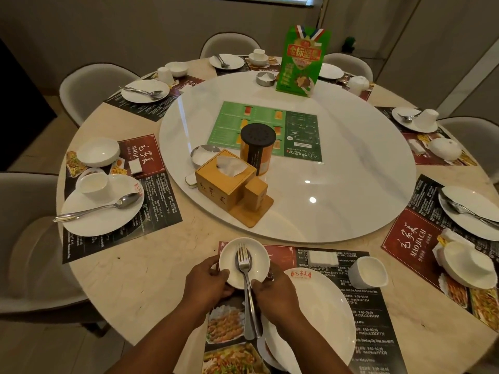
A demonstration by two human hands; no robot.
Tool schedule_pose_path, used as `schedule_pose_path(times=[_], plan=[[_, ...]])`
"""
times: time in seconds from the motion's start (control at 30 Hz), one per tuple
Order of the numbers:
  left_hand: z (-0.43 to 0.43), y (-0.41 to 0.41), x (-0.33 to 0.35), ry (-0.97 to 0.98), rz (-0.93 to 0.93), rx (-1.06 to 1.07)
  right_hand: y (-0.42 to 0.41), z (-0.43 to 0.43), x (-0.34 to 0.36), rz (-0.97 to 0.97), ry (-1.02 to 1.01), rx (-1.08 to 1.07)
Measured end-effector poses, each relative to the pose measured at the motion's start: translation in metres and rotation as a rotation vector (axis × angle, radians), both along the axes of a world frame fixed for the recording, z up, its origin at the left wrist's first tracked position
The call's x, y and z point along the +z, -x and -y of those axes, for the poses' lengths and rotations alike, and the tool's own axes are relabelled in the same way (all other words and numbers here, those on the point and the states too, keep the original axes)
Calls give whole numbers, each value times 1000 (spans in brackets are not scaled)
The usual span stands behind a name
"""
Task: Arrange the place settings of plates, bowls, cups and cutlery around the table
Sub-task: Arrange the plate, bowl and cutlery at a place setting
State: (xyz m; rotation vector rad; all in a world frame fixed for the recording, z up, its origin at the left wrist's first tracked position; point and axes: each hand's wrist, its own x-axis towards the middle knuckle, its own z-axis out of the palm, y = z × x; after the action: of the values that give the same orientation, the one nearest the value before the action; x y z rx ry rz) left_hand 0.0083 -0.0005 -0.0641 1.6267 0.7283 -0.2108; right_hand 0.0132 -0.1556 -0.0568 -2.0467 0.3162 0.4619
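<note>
Left hand (209,283), right hand (274,291), bowl (229,259) held between

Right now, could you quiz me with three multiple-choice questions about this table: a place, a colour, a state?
1. Where does the fork lie? A in the small bowl; B on the big plate; C on the turntable.
2. The canister has a lid that is: A white; B black; C green.
3. The small bowl is: A upside down; B stacked on a cup; C held by both hands.
Answers: 1 A, the fork's tines rest inside the bowl. 2 B, the lid is plainly black. 3 C, the left hand and right hand grip its rim.
</note>
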Motion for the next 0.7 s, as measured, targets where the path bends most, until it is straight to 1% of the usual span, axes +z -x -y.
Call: schedule_pose_path(times=[0.23,0.37,0.43,0.53,0.6,0.7], plan=[[3,5,5,13,1,15,2,2,-1,-38,-32,-6],[8,15,12,-41,-87,94,7,7,-5,-120,-84,-57],[13,23,18,14,-166,84,11,10,-4,-155,-116,-59],[23,34,33,200,-282,40,15,13,-2,-143,-131,-44],[29,38,42,278,-299,-1,15,13,-3,-99,-96,-26],[36,42,50,287,-272,-24,16,12,3,-107,-104,-8]])
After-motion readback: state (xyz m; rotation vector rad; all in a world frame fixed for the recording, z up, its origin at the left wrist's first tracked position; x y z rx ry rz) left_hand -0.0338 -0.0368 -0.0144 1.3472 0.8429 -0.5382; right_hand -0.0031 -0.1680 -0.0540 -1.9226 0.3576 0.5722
